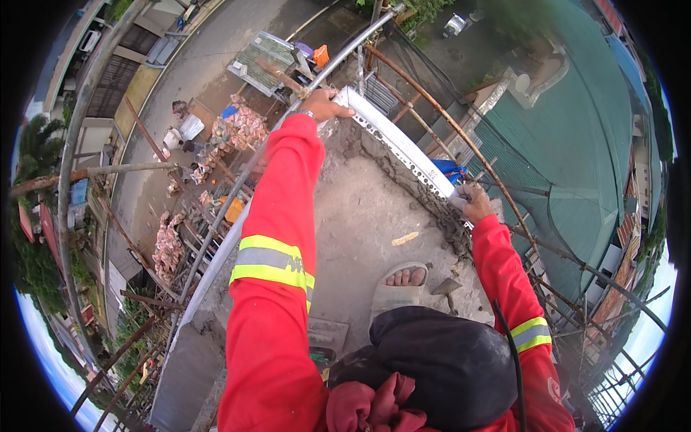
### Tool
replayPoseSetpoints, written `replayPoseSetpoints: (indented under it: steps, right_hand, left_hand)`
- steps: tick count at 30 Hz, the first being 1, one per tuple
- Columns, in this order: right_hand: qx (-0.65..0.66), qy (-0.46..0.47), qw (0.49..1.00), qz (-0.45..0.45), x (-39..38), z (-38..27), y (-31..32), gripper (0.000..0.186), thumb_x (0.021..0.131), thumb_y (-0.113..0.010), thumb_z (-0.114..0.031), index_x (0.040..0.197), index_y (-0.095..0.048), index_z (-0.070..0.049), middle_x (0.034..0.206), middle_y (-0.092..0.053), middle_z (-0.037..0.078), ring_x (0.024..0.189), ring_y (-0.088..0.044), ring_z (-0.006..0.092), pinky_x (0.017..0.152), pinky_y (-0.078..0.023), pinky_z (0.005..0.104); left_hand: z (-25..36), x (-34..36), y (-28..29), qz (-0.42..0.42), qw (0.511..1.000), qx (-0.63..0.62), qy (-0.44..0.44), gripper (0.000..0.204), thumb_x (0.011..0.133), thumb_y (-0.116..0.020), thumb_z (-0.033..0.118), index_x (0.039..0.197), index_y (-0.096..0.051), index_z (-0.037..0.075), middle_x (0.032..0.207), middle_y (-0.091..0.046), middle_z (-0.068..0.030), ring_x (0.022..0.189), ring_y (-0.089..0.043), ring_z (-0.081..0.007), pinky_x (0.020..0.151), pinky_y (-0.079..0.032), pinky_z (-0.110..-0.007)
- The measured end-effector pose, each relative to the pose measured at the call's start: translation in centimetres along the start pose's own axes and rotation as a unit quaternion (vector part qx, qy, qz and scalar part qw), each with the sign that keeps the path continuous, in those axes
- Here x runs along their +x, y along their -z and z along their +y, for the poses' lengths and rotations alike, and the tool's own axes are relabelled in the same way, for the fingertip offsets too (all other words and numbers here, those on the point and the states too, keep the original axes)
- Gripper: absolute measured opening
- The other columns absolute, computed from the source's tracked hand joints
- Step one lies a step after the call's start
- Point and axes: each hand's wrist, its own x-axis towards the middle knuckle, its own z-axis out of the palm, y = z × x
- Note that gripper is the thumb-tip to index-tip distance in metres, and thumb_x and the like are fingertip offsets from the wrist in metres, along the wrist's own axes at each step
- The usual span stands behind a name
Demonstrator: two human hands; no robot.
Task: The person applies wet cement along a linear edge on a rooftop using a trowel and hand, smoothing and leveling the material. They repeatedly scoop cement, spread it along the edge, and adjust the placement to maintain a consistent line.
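A long white strip (403, 144) with a row of holes along its inner edge lies along the far right edge of the concrete slab (360, 209). Rough wet mortar (392, 160) runs in a ridge beside and under it. At the strip's far left end, my left hand (327, 106) grips it, fingers bent over the end. My right hand (473, 203) is closed around the opposite end, nearer me. Part of each hand's grip is hidden. Both arms wear red sleeves with reflective bands.
My sandalled foot (404, 279) stands on the slab, near a small grey tool-like piece (446, 286) and a yellowish scrap (404, 238). Metal scaffold pipes (345, 54) surround the slab. Far below are a street, pinkish sacks (241, 126) and green netting (561, 158).
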Motion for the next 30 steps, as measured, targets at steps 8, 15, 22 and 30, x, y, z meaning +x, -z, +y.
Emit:
replayPoseSetpoints:
  steps: [8, 15, 22, 30]
  right_hand:
    - [0.014, -0.005, 1.0, -0.015, 0.4, 0.6, -0.1, 0.022, 0.073, -0.072, -0.023, 0.085, -0.068, -0.004, 0.068, -0.066, 0.006, 0.061, -0.061, 0.0141, 0.06, -0.048, 0.0298]
    - [0.006, 0.012, 1.0, -0.017, 0.0, -0.4, 0.4, 0.023, 0.073, -0.071, -0.023, 0.085, -0.068, -0.004, 0.069, -0.066, 0.006, 0.06, -0.062, 0.0141, 0.059, -0.048, 0.0298]
    - [-0.022, 0.007, 1.0, -0.006, -0.1, -0.5, 0.3, 0.024, 0.072, -0.071, -0.024, 0.084, -0.067, -0.004, 0.072, -0.067, 0.008, 0.065, -0.064, 0.0193, 0.063, -0.049, 0.0319]
    - [0.003, -0.006, 1.0, 0.0, -0.2, -0.2, -0.1, 0.022, 0.072, -0.072, -0.023, 0.084, -0.067, -0.005, 0.072, -0.067, 0.01, 0.067, -0.064, 0.0229, 0.066, -0.049, 0.0341]
  left_hand:
    - [0.4, -0.3, -0.4, 0.039, 0.999, 0.037, -0.01, 0.079, 0.065, -0.084, 0.033, 0.126, -0.054, -0.007, 0.119, -0.062, -0.021, 0.108, -0.06, -0.0289, 0.095, -0.042, -0.033]
    - [-0.7, 0.8, 0.1, 0.0, 1.0, 0.019, -0.009, 0.087, 0.064, -0.085, 0.035, 0.13, -0.05, -0.008, 0.126, -0.057, -0.0228, 0.114, -0.057, -0.0305, 0.098, -0.041, -0.032]
    - [-1.6, 0.9, -0.4, 0.021, 0.999, -0.009, -0.025, 0.075, 0.067, -0.085, 0.028, 0.126, -0.053, -0.005, 0.117, -0.061, -0.0169, 0.109, -0.057, -0.0217, 0.096, -0.042, -0.03]
    - [4.9, -3.4, -2.1, 0.131, 0.933, 0.207, -0.265, 0.053, 0.068, -0.08, 0.027, 0.117, -0.061, 0.026, 0.125, -0.058, 0.002, 0.123, -0.048, -0.0257, 0.107, -0.034, -0.043]
